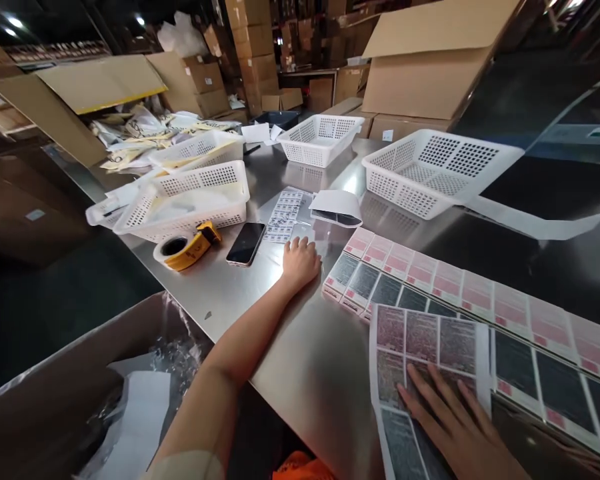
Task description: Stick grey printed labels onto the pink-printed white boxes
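My left hand rests on the metal table with its fingers curled in; what is under them, if anything, is hidden. Just beyond it lie a sheet of small printed stickers and a curled roll of labels. My right hand lies flat with fingers spread on a sheet of dark printed labels. That sheet partly covers a long double row of small pink-and-white boxes, which bear dark labels on the nearer row.
A phone and a yellow tape dispenser lie left of my left hand. White baskets stand farther back. A bin with plastic waste stands at lower left. Cardboard boxes are stacked behind.
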Motion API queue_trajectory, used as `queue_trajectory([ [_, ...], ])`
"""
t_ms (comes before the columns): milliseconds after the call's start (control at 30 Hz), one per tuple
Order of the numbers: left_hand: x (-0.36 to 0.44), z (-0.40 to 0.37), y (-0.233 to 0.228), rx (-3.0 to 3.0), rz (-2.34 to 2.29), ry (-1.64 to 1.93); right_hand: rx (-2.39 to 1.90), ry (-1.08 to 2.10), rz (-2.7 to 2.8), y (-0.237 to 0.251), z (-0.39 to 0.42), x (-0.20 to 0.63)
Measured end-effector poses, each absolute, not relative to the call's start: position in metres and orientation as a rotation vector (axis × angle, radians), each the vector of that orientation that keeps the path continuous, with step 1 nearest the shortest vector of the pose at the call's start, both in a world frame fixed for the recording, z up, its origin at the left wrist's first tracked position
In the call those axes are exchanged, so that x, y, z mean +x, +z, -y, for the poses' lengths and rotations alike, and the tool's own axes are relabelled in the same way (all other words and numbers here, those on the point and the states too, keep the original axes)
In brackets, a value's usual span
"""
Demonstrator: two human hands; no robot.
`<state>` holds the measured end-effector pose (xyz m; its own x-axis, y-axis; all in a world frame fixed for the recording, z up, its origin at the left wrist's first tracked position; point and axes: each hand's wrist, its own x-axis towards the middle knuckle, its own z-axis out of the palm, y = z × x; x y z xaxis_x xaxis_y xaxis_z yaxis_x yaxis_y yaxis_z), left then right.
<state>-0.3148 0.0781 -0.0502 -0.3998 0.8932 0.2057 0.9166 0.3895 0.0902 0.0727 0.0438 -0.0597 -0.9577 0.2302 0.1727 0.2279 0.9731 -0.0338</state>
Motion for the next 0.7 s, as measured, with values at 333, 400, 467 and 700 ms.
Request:
queue_trajectory([
  [333,-0.296,-0.073,-0.049,-1.653,2.509,-0.246,-0.73,-0.109,2.743,-0.092,-0.02,0.08],
  [400,-0.295,-0.074,-0.05,-1.65,2.512,-0.233,-0.772,-0.096,2.75,-0.092,-0.018,0.082],
  [467,-0.295,-0.075,-0.051,-1.656,2.515,-0.213,-0.808,-0.08,2.757,-0.092,-0.017,0.082],
  [700,-0.294,-0.075,-0.051,-1.679,2.509,-0.216,-0.875,0.207,2.856,-0.08,-0.015,0.083],
])
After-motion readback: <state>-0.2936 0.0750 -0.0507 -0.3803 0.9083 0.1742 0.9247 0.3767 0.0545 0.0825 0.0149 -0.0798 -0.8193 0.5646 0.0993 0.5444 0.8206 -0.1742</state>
